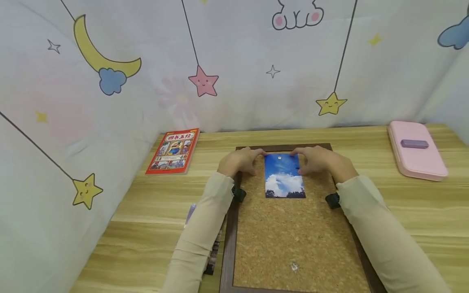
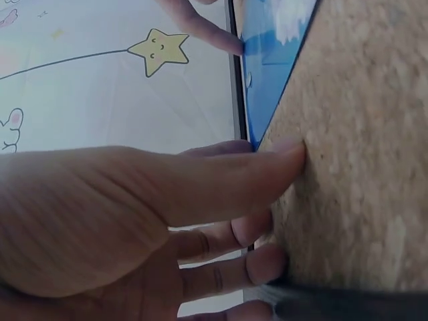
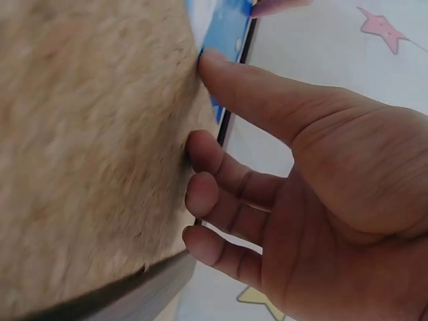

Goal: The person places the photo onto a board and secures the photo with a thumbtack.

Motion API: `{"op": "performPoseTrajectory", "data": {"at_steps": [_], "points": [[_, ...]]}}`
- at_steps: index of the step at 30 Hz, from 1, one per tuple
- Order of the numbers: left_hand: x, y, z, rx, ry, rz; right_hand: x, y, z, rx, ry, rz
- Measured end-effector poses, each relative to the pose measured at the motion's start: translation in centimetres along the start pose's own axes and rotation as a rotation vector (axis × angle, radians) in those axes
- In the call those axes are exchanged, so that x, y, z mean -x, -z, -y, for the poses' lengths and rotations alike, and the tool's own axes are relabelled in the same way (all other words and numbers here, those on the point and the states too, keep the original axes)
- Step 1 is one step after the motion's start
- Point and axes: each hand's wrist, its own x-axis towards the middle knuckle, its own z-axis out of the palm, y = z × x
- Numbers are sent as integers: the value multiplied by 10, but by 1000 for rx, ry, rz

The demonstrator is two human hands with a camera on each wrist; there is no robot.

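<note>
A photo (image 1: pixel 283 179) of blue sky and white clouds lies upright near the top of a brown-framed corkboard (image 1: pixel 293 232). A small shiny pin (image 1: pixel 279 157) sits at its top middle. My left hand (image 1: pixel 239 160) has the index fingertip at the photo's upper left corner; in the left wrist view its thumb (image 2: pixel 281 164) rests on the cork beside the corner. My right hand (image 1: pixel 318 160) touches the upper right corner with the index finger, while the thumb (image 3: pixel 224 70) lies at the photo's right edge. The other fingers of both hands are loosely bent against the board.
A small shiny clump (image 1: pixel 294 267) sits low on the cork. A red book (image 1: pixel 174 151) lies at the back left, a pink case (image 1: pixel 417 150) at the right. Dark-edged prints (image 1: pixel 212 256) stick out beneath my left sleeve. A patterned curtain (image 1: pixel 242 106) hangs behind the table.
</note>
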Motion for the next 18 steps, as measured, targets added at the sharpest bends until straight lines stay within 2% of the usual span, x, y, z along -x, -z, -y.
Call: {"op": "performPoseTrajectory", "data": {"at_steps": [5, 15, 18], "points": [[4, 0, 3, 2, 1, 8, 7, -3, -5, -46, 15, -10], [14, -5, 12, -65, -90, 11, 22, -8, -11, -18, 101, -32], [20, -9, 12, -94, -111, -6, 28, -9, -12, -56, 83, -9]]}}
